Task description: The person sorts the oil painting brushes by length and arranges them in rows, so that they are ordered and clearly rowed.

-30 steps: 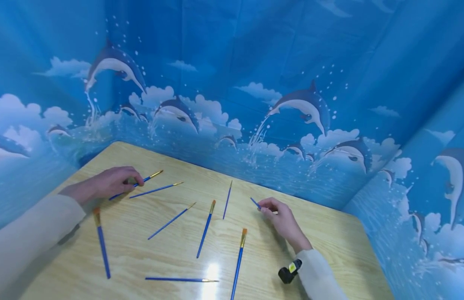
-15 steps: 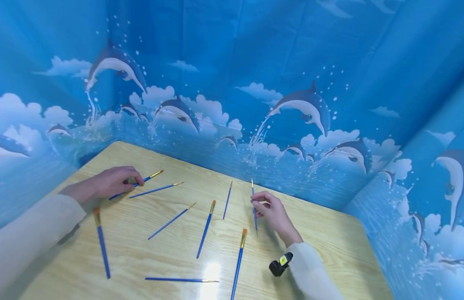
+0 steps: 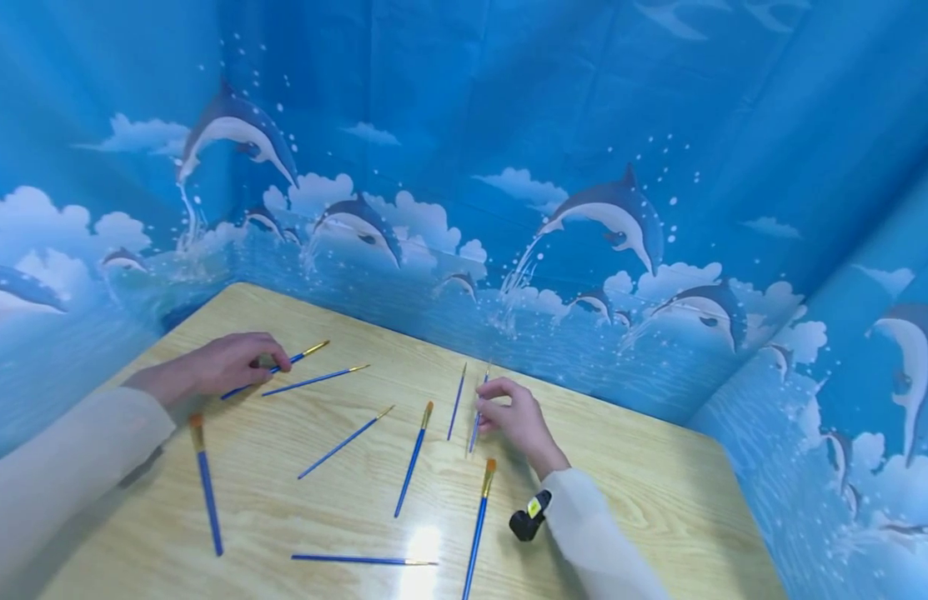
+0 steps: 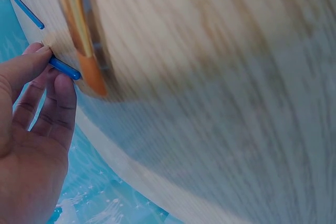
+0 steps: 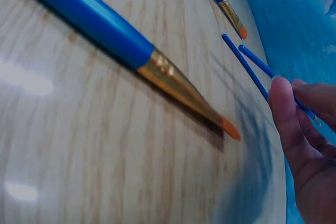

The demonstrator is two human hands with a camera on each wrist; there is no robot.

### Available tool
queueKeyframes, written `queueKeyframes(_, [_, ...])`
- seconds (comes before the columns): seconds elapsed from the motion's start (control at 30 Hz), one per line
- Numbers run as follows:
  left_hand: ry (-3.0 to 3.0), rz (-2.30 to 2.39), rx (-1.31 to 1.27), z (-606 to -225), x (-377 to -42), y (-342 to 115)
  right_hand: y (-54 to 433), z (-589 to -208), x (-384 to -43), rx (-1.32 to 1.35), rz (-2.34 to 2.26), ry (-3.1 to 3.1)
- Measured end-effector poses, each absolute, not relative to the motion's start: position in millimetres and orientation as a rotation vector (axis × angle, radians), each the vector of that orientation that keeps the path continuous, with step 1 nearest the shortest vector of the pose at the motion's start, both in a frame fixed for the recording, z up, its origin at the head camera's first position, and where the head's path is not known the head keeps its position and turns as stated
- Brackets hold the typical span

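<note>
At the far left of the table, my left hand (image 3: 234, 364) pinches a blue-handled paintbrush (image 3: 309, 350) whose gold ferrule points to the back right. Its blue handle end (image 4: 65, 68) pokes out between thumb and fingers in the left wrist view. Another thin paintbrush (image 3: 313, 380) lies just in front of it. My right hand (image 3: 518, 421) pinches a thin blue paintbrush (image 3: 474, 435) near the table's back edge, tip pointing away. A similar slim paintbrush (image 3: 457, 402) lies close to its left. In the right wrist view the held paintbrush (image 5: 256, 60) slants past the lying one.
Several more paintbrushes lie spread out: a wide flat one (image 3: 207, 496) at left, a thin one (image 3: 345, 443), a medium one (image 3: 412, 467), a flat one (image 3: 479, 521), and one lying crosswise (image 3: 351, 559) in front. A dolphin-print curtain (image 3: 448, 167) borders the wooden table (image 3: 644, 467).
My right hand has moved left, carrying the thin paintbrush, which has turned upright in view and now stands close beside the lying one. My left hand stays put.
</note>
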State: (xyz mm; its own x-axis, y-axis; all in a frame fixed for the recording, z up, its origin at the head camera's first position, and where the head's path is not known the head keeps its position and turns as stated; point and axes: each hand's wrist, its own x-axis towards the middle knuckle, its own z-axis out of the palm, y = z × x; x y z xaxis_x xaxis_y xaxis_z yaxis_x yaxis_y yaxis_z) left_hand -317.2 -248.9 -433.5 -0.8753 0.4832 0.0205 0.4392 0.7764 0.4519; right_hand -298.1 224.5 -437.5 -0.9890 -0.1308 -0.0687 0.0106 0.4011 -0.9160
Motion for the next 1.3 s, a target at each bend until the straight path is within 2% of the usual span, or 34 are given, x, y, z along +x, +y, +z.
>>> queueKeyframes(0.3, [2.859,0.704,0.726,-434,-318,-248,212,-442,-309,-0.036,-1.611,2.547])
queueKeyframes(0.63, [2.836,0.726,0.694,-435,-318,-246,205,-449,-317,-0.070,-1.442,2.666])
queueKeyframes(1.3, [2.830,0.731,0.671,-434,-319,-247,194,-438,-313,-0.088,-1.221,2.781])
